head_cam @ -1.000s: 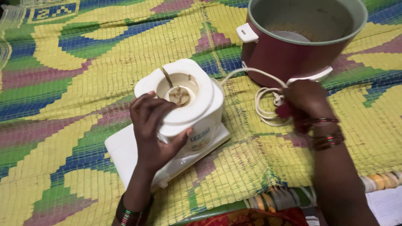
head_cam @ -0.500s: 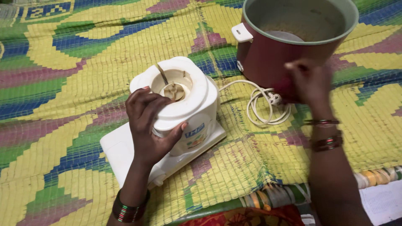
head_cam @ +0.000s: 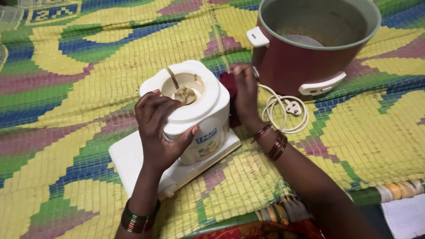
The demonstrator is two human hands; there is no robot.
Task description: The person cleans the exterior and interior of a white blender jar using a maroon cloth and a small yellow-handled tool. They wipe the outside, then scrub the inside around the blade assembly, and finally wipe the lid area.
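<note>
Woven plastic mat [head_cam: 66, 66], yellow ground with green, blue and purple zigzag bands, fills nearly the whole frame; everything sits on it.

Round electric cooker body [head_cam: 305, 57], maroon outer wall, grey-green inner well, white side handles: upper right of frame, upright, lid off, inside dull and bare-looking.

White plastic mixer-grinder base [head_cam: 199, 119], rounded motor housing on a flat rectangular foot: centre of frame, a little left of the cooker, not touching it. Open socket on top faces up, small drive coupling visible in its middle. Printed label on the front face, lower right.

Left hand [head_cam: 159, 132]: centre, wrapped over the near-left side of the housing. Fingers lie across the top rim, thumb presses the front face beside the label. Clamped on the housing. Striped bangles at the wrist, bottom of frame.

Right hand [head_cam: 245, 95]: just right of the housing, between it and the cooker. Fingers closed around a dark red cloth [head_cam: 229, 86], which is pressed against the housing's right side. Bangles on this wrist too.

White power cord [head_cam: 283, 110], loosely coiled, with a plug at its end: lies on the mat right of centre, below the cooker, just beside the right wrist.

Patterned fabric edge, lower centre and lower right; detail unclear.
</note>
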